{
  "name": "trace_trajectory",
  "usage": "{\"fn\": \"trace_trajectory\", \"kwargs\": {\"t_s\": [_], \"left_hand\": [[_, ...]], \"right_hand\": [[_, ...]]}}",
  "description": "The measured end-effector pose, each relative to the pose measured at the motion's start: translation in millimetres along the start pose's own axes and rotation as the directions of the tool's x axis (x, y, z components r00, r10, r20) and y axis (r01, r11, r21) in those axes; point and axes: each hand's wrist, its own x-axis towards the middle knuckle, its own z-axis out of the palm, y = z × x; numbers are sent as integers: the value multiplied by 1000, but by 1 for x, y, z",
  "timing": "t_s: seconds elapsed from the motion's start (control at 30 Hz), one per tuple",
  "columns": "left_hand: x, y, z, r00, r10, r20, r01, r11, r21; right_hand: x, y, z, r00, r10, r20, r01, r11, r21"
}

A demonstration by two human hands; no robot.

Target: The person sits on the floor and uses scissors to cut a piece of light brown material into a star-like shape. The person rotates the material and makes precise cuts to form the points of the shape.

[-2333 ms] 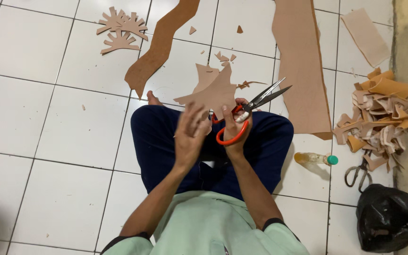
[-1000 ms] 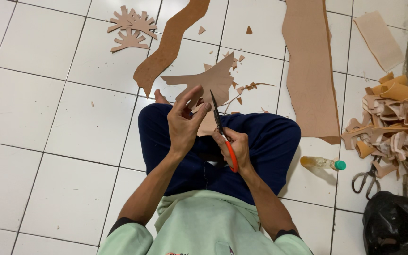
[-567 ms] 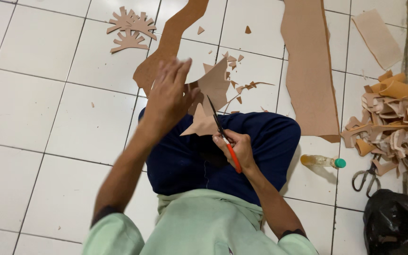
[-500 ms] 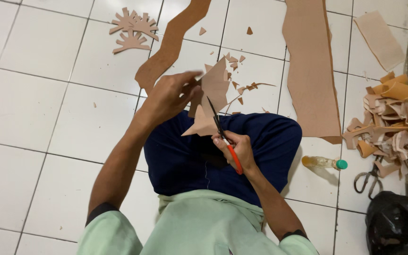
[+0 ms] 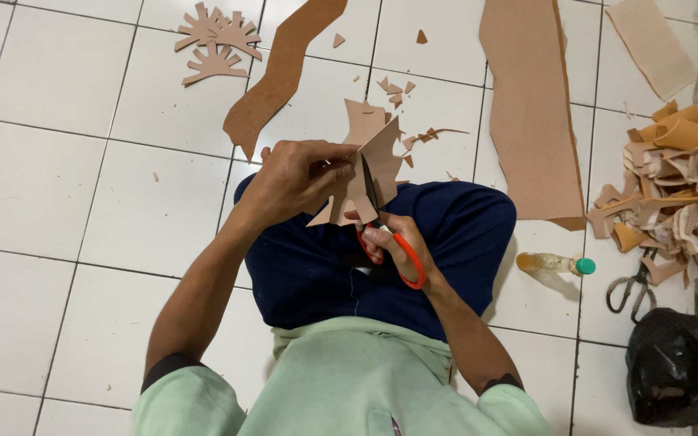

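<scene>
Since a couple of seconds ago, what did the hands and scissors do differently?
The left hand reached forward with the tan cut-out piece, turned it, and now pinches it upright. The orange-handled scissors in the right hand swung from pointing right to pointing up, blades into the piece. Unmoved: the finished cut-outs, long strips, scrap pile, bottle, spare scissors and black bag.

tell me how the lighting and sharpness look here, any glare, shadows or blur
Head view: soft, even light with no hard glare on the floor tiles; a faint shadow beside the small bottle; the left hand, right hand, scissors and tan cutout are sharp enough, barely smeared; the black bag is dark with slight sheen; grout lines bow slightly near the frame edges.
</scene>
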Motion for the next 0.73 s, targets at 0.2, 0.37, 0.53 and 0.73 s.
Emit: {"fn": "trace_trajectory", "kwargs": {"t_s": [0.2, 0.37, 0.53, 0.73], "left_hand": [[-3, -13, 8, 996, -78, -34, 74, 991, -108], [-8, -21, 23, 988, -86, -129, 63, 982, -178], [-14, -27, 36, 973, -154, -174, 76, 918, -389], [-28, -48, 61, 953, -232, -194, 93, 835, -542]], "right_hand": [[0, 8, -4, 999, 35, 28, -36, 997, 66], [1, 9, -8, 998, 38, 42, -43, 993, 106], [3, 6, -7, 996, 84, -2, -81, 972, 222], [2, 47, -27, 1000, -7, 22, 2, 967, 255]]}}
